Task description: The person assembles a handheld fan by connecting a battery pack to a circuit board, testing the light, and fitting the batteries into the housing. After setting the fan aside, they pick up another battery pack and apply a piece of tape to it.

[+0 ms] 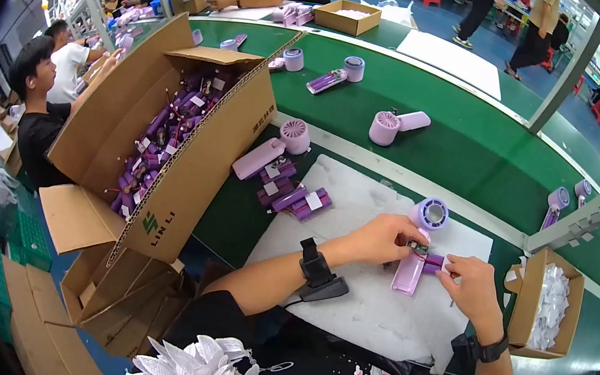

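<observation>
Both hands grip a lilac handheld fan (419, 244) lying open on the white pad (367, 306) at the table's near edge: left hand (384, 239) at its neck, right hand (473, 287) pinching a purple part (433, 264)

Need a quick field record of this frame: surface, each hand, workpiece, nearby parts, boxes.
surface: white foam mat on a green bench
left hand: left hand grips the upper handle of the lilac handheld fan
right hand: right hand pinches a purple part at the fan's open handle
workpiece: fan lies on the mat, round head away from the person
nearby parts: pile of purple modules at the mat's far left corner
left box: large tilted carton full of purple modules
right box: small carton with white pieces
</observation>
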Action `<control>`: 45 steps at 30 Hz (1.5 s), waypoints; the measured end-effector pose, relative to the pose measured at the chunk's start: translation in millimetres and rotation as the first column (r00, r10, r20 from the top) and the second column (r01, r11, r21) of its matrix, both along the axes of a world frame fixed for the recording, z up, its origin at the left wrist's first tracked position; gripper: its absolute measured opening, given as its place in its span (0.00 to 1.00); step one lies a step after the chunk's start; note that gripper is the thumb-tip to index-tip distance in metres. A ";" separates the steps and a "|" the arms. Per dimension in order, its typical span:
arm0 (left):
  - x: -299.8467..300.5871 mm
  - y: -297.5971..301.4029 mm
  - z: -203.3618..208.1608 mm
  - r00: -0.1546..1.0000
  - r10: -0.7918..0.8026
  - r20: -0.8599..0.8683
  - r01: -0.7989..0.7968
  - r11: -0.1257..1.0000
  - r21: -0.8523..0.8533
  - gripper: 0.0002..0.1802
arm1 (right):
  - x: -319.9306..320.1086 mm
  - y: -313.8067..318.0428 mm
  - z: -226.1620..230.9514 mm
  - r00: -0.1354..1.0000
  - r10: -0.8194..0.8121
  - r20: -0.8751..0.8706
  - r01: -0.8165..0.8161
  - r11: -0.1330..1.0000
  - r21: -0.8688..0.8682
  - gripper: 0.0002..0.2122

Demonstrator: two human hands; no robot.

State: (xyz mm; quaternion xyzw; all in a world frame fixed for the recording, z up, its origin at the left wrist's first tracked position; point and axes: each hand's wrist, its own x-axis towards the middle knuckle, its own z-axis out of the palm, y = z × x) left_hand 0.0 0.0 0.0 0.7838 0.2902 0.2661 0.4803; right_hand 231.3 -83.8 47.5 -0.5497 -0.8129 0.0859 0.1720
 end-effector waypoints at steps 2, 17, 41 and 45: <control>-8.4 -2.5 -0.4 1.000 0.004 0.014 -0.004 1.000 -0.005 0.21 | -7.9 -3.4 -4.3 0.998 0.016 -0.067 -0.013 0.999 0.032 0.05; -18.9 -6.1 0.7 0.999 0.043 -0.001 -0.043 0.997 -0.059 0.21 | -24.6 -7.2 -13.1 0.998 0.061 0.016 -0.062 0.993 0.098 0.05; -25.2 2.2 24.1 0.997 0.065 -0.040 -0.068 0.996 -0.057 0.19 | -24.0 7.6 3.7 0.853 -0.139 -0.502 -0.176 0.831 -0.528 0.18; -26.5 -1.0 28.4 0.993 0.112 -0.041 -0.111 0.994 0.019 0.18 | -21.5 8.7 7.8 0.634 -0.427 -0.645 -0.386 0.548 -0.742 0.22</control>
